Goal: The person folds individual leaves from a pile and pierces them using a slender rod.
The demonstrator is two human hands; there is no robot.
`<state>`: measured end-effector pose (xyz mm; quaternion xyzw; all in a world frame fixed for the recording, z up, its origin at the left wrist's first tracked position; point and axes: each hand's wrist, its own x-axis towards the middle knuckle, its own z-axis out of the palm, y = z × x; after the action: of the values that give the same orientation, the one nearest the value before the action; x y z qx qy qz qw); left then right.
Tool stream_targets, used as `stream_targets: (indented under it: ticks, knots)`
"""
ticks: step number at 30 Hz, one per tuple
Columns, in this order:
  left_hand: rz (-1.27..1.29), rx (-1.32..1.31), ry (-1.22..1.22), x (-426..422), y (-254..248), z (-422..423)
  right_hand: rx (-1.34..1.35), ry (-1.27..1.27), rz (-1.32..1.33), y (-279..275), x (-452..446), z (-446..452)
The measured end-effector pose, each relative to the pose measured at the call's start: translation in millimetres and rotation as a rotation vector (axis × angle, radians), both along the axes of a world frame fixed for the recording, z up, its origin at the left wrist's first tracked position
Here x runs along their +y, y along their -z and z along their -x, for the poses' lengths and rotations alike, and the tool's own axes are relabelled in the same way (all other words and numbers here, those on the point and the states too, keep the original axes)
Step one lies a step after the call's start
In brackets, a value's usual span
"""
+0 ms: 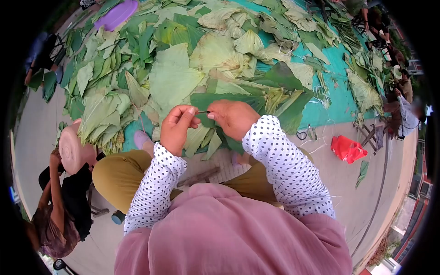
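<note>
Pinching dark piece: left hand, right hand. Red bag possibly printed.

The red bag looks like glossy, crinkled plastic; the pink top, matt cloth.

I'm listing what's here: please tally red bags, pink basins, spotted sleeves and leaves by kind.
Red bag: 1
Pink basin: 1
Spotted sleeves: 2
Leaves: too overlapped to count
Total without leaves: 4
</note>
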<state>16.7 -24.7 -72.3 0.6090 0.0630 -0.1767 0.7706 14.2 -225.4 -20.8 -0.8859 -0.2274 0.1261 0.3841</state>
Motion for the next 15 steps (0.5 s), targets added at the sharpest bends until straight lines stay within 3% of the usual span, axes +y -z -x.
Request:
stream_targets:
  ticks: [2, 4, 5, 7, 10, 15]
  knots:
    - [-0.022, 0.009, -0.022, 3, 21, -18, -0.076, 0.129, 0.158, -8, -7, -4]
    - [-0.317, -0.029, -0.032, 9, 66, -42, -0.112, 0.141, 0.210, -11, -7, -6]
    - [-0.318, -0.025, -0.031, 11, 90, -55, -0.124, 0.131, 0.239, -14, -5, -7]
    - [-0.745, -0.316, 0.094, 11, 138, -82, -0.198, 0.076, 0.282, -12, 1, -8]
    - [-0.929, -0.470, 0.259, -3, 191, -123, -0.218, -0.023, 0.301, -16, 14, -10]
    - [-1.161, -0.277, 0.543, -48, 215, -175, -0.182, -0.021, 0.213, -19, 30, -17]
